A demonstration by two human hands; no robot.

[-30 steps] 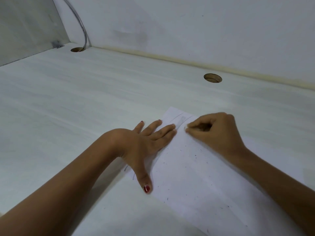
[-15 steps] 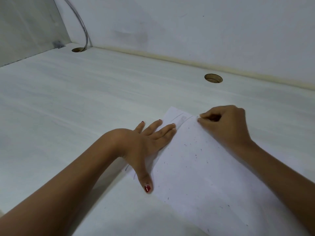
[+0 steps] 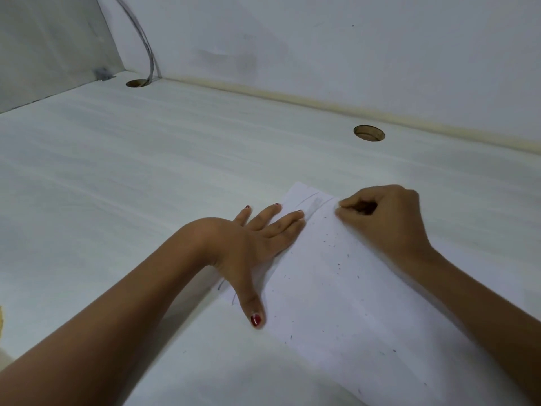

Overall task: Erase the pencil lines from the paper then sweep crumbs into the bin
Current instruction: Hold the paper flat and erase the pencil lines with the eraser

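White rectangular sheet of paper point(image 3: 336, 303) lies flat on the pale wood-grain desk point(image 3: 146, 186), angled, far corner pointing away from the person. Left hand point(image 3: 251, 244) rests flat on the sheet's left edge, palm down, fingers straight and slightly apart, thumb splayed back toward the viewer (red polish on the nails). Right hand point(image 3: 386, 221) sits knuckles-up on the paper's far part, fingers curled in w/ tips pinched tight on a small pale eraser point(image 3: 337, 211), only a sliver of it showing, pressed to the sheet. Faint grey pencil lines point(image 3: 310, 197) run just beside that spot, btwn the two hands; more strokes peek out near the left thumb. Dark eraser crumbs point(image 3: 339, 263) are scattered across the paper's middle. Two round cable holes, one point(image 3: 369, 133) near the back wall, another point(image 3: 136, 83) in the corner w/ a grey cable point(image 3: 146, 45) running into it.
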